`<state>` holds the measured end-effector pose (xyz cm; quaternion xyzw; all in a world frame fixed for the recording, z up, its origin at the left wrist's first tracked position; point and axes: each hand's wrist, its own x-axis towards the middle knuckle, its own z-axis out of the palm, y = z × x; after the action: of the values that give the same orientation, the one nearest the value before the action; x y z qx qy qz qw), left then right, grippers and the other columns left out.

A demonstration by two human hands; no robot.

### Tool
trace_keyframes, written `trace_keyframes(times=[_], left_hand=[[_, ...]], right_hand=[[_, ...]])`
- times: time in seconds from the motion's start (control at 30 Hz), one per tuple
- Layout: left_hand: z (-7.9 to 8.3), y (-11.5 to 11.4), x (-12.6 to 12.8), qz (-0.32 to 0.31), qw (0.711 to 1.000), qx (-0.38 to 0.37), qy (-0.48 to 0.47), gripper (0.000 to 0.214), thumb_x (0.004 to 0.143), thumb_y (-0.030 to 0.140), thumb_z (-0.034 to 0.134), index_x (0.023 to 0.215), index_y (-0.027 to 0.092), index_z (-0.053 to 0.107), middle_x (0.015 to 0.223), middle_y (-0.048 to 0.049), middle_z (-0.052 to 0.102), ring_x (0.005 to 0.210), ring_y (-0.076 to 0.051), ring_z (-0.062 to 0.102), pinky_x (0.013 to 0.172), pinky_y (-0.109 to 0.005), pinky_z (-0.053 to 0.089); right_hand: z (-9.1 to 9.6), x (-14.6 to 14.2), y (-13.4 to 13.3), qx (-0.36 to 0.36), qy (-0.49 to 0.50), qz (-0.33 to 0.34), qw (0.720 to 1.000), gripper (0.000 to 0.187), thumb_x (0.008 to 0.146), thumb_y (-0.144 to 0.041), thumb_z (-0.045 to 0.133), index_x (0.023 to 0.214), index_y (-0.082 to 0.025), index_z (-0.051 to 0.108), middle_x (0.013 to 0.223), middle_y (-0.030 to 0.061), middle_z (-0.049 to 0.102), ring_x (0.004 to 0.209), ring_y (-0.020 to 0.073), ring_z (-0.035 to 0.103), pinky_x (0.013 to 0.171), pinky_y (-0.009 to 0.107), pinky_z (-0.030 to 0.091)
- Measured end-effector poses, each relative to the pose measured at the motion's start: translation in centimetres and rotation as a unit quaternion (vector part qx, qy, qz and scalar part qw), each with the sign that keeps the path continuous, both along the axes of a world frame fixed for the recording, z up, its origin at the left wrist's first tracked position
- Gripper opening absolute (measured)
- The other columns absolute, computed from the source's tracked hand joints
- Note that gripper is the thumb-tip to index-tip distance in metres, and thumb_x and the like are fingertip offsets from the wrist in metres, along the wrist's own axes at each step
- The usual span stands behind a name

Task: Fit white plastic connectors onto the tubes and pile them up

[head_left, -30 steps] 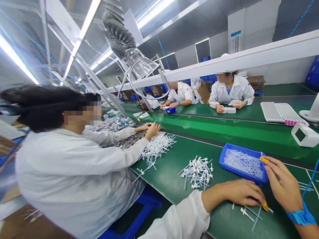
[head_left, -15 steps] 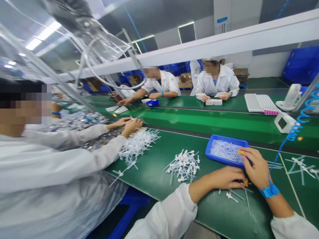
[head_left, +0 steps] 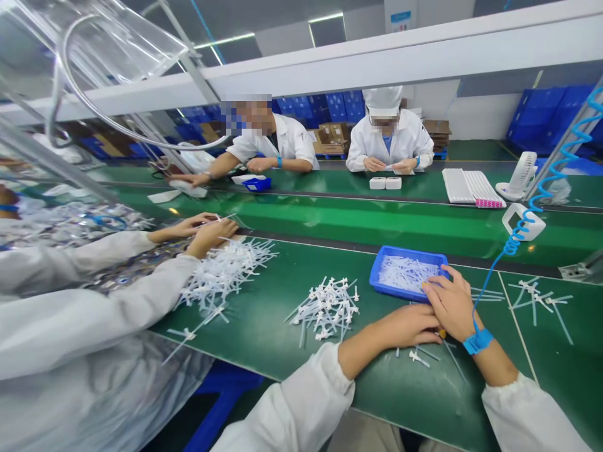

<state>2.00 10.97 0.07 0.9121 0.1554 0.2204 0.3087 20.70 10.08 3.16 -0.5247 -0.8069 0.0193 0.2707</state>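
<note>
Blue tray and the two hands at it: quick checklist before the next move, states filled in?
1. Blue tray stocked with thin pale pieces: ok.
2. Yellow finger covers on left hand and right hand: ok, one shows on each.
3. Blue wristband on the right wrist, blue cord running from it: ok.
4. Hands clear of each other: not ok, they meet or overlap in this view.
5. Piece gripped in either hand: cannot tell, the grip is hidden.
6. Table clear beside the left hand: not ok, loose pieces lie there.
</note>
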Motion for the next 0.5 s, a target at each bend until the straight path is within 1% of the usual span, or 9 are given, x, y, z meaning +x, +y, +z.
trace_keyframes(times=[0.2,0.33,0.5], left_hand=[[0.42,0.23,0.14,0.000,1.000,0.023,-0.001,0.016,0.104,0.029,0.075,0.114,0.017,0.080,0.124,-0.0123,0.078,0.126,-0.029,0.068,0.119,-0.040,0.047],[0.63,0.24,0.03,-0.004,0.999,0.033,-0.006,0.016,0.105,0.028,0.074,0.115,0.018,0.080,0.127,-0.0121,0.078,0.128,-0.029,0.067,0.120,-0.041,0.047],[0.96,0.22,-0.15,-0.026,0.999,0.034,-0.024,0.016,0.106,0.028,0.072,0.114,0.016,0.080,0.123,-0.0128,0.079,0.123,-0.028,0.071,0.118,-0.040,0.049]], right_hand=[[0.04,-0.27,0.06,0.012,0.000,0.009,1.000,0.037,0.113,-0.032,0.046,0.110,-0.025,0.082,0.119,0.0100,0.079,0.147,0.0417,0.044,0.115,0.063,0.044],[-0.16,-0.38,0.19,0.025,0.027,0.034,0.999,0.039,0.113,-0.029,0.045,0.106,-0.022,0.083,0.110,0.0108,0.079,0.144,0.0394,0.046,0.123,0.062,0.039],[-0.35,-0.39,0.15,0.028,0.059,0.042,0.997,0.040,0.113,-0.027,0.044,0.105,-0.023,0.083,0.109,0.0103,0.079,0.144,0.0378,0.047,0.126,0.064,0.036]])
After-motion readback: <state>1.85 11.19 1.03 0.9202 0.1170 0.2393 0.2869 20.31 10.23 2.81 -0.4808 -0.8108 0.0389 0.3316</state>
